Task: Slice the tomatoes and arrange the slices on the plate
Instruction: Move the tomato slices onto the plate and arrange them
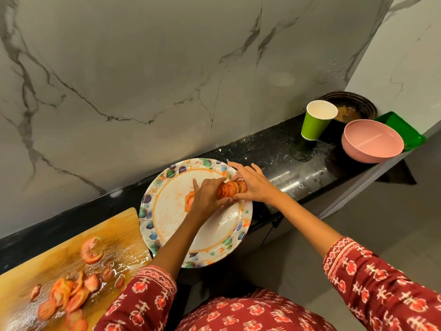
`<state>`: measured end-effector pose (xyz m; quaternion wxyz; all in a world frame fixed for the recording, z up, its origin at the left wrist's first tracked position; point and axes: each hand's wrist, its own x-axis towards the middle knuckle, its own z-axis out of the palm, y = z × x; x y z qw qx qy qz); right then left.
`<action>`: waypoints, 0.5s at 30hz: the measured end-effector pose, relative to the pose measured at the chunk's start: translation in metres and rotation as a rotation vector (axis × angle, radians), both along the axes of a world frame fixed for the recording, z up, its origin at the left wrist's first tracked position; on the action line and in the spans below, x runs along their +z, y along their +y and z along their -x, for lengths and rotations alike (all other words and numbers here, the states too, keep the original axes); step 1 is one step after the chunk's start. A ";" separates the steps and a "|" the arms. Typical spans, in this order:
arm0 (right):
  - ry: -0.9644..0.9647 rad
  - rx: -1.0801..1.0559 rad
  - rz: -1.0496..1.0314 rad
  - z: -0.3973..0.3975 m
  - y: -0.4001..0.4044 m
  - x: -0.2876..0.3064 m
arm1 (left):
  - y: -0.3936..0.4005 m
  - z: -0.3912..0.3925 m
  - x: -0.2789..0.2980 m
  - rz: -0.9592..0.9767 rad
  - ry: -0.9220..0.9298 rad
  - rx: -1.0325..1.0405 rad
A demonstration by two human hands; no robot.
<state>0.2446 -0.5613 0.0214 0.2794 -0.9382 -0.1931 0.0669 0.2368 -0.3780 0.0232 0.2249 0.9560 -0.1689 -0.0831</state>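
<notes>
I see the row of tomato slices (231,189) held over the plate (167,237) near its far rim, left hand (207,199) and right hand (253,187) pinching its two ends; slices look wet, soft, slippery, so I'd keep light end-on pressure, not squeeze.

One plate (167,225), one cup (313,125), two hands.

Dim warm light, glare on countertop (293,177), perhaps edge warping
</notes>
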 end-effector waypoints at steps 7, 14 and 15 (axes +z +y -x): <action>0.043 0.014 0.007 0.002 -0.002 0.001 | -0.002 -0.002 -0.002 -0.012 -0.019 0.001; 0.045 0.015 -0.021 0.001 0.007 -0.002 | 0.007 -0.002 0.000 -0.012 -0.006 0.015; 0.043 0.012 -0.026 0.000 0.009 -0.002 | 0.009 -0.002 0.001 -0.009 -0.003 0.019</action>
